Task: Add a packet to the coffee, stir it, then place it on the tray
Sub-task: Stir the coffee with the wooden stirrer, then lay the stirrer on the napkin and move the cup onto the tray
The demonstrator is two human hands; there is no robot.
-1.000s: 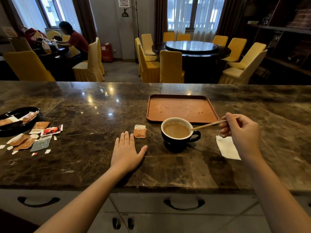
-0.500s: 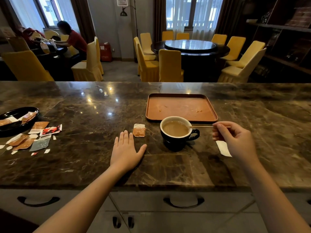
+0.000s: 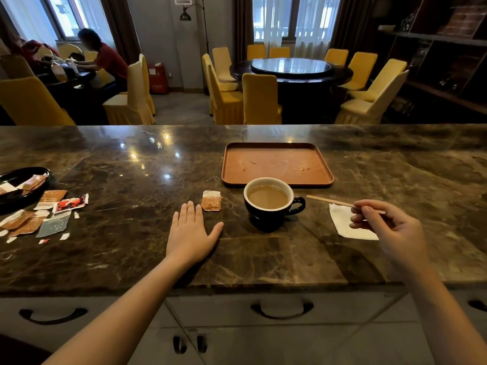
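Note:
A dark cup [image 3: 271,216] of light brown coffee stands on the marble counter just in front of the brown tray [image 3: 276,181]. A torn orange packet [image 3: 211,200] lies left of the cup. My right hand [image 3: 390,227] pinches a thin wooden stir stick [image 3: 329,201] by one end, holding it right of the cup and above a white napkin [image 3: 345,222]; the stick is clear of the coffee. My left hand [image 3: 191,233] lies flat on the counter, fingers apart, just below the packet.
A black dish [image 3: 15,198] with packets sits at the far left, with several torn packets [image 3: 44,212] strewn beside it. The counter's front edge and drawers are below my arms. Yellow chairs, a round table and a seated person are beyond the counter.
My right hand has drawn the stir stick out of the coffee and moved it right and down, over the napkin. The left hand and cup have stayed put.

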